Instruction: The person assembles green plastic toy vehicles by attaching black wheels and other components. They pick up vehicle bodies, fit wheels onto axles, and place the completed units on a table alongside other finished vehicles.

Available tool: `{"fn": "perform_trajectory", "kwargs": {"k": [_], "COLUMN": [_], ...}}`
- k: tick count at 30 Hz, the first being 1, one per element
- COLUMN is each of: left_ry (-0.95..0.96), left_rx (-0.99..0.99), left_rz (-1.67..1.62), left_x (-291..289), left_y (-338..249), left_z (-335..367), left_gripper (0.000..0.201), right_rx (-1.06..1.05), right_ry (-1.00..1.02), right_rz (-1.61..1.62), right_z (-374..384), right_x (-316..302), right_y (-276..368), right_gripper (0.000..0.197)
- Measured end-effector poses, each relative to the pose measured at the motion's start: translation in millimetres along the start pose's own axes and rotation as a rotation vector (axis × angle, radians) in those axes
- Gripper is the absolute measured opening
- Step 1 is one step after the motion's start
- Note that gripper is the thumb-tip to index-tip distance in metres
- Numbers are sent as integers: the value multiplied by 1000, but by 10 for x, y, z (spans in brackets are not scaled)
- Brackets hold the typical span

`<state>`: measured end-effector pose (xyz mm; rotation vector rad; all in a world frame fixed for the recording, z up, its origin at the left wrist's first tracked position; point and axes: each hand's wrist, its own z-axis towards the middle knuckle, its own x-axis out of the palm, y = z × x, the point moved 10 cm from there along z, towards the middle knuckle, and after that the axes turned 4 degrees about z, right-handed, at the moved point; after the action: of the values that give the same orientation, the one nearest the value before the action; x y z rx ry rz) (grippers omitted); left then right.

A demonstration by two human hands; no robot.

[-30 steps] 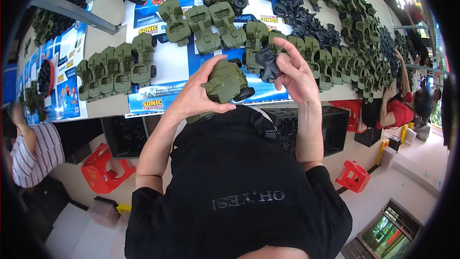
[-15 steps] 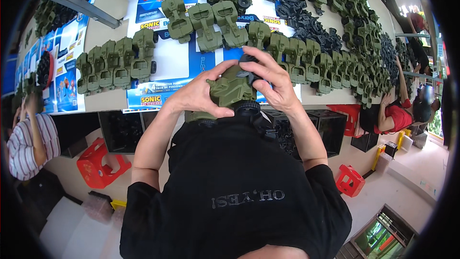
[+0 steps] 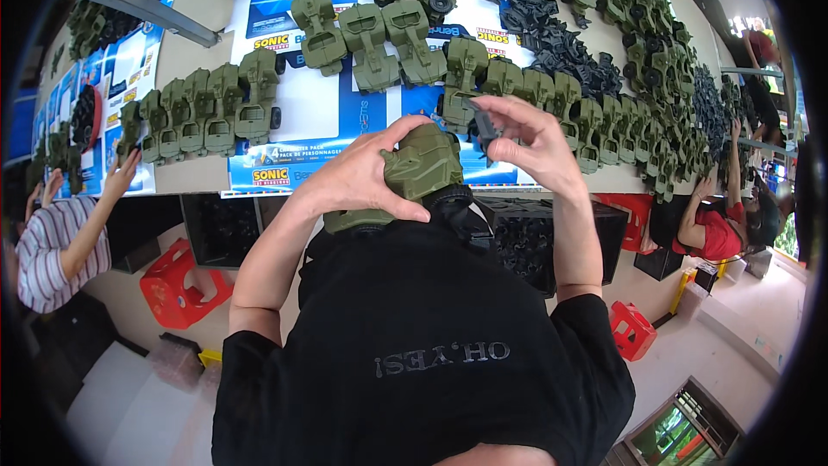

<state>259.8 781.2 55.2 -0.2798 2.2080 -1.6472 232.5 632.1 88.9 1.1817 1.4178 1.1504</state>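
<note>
My left hand [image 3: 358,179] grips an olive-green toy vehicle body [image 3: 424,164] close to my chest, just over the table's near edge. My right hand [image 3: 533,145] is right beside it, a little higher, and pinches a small dark grey plastic part [image 3: 483,126] between thumb and fingers. The part hangs just above the right end of the green body; whether they touch I cannot tell. My black shirt [image 3: 423,336] fills the lower middle of the view.
Rows of green toy vehicle bodies [image 3: 207,112] cover the table [image 3: 198,173], with a heap of black parts [image 3: 561,47] at the back right. Black crates [image 3: 526,242] and red stools [image 3: 177,289] stand below. One person [image 3: 52,242] works at left, another [image 3: 716,224] at right.
My hands came together over the green body half a second ago. Now the right hand has drawn up and slightly right, holding the dark part clear above the body.
</note>
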Motion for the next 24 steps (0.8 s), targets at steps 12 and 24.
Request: {"fn": "perform_trajectory", "kwargs": {"k": [12, 24], "left_ry": [-48, 163], "left_rx": [-200, -397], "left_rz": [185, 257], "left_x": [-5, 69], "left_y": [-46, 248], "left_z": [30, -63], "left_gripper": [105, 91], "right_rx": [80, 262], "right_ry": [10, 155], "right_rz": [213, 354], "right_z": [-25, -130], "right_x": [209, 394], "right_y": [-673, -1168], "right_gripper": [43, 57]}}
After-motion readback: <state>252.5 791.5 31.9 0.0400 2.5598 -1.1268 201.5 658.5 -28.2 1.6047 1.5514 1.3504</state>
